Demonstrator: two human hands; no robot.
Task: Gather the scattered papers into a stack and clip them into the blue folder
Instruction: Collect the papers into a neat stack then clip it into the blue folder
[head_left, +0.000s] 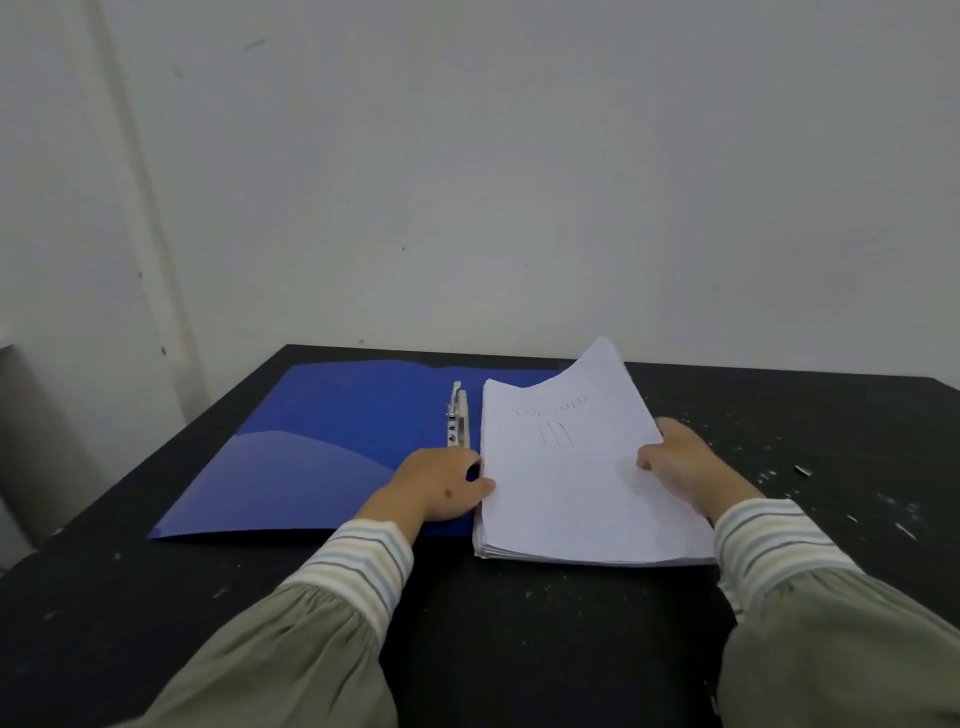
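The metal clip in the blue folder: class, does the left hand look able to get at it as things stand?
Probably yes. The left hand grips the left edge of the paper stack, just in front of the metal clip. Nothing lies between them, and the clip is uncovered, but the hand would have to let go of the papers first.

One head-worn, wide-angle camera looked forward and down from the person's own viewpoint, facing a pale wall (519, 156) across the black tabletop (519, 623). It sat close: both sleeved forearms entered from the bottom edge, the tabletop filled the lower half, and the wall filled the upper half.
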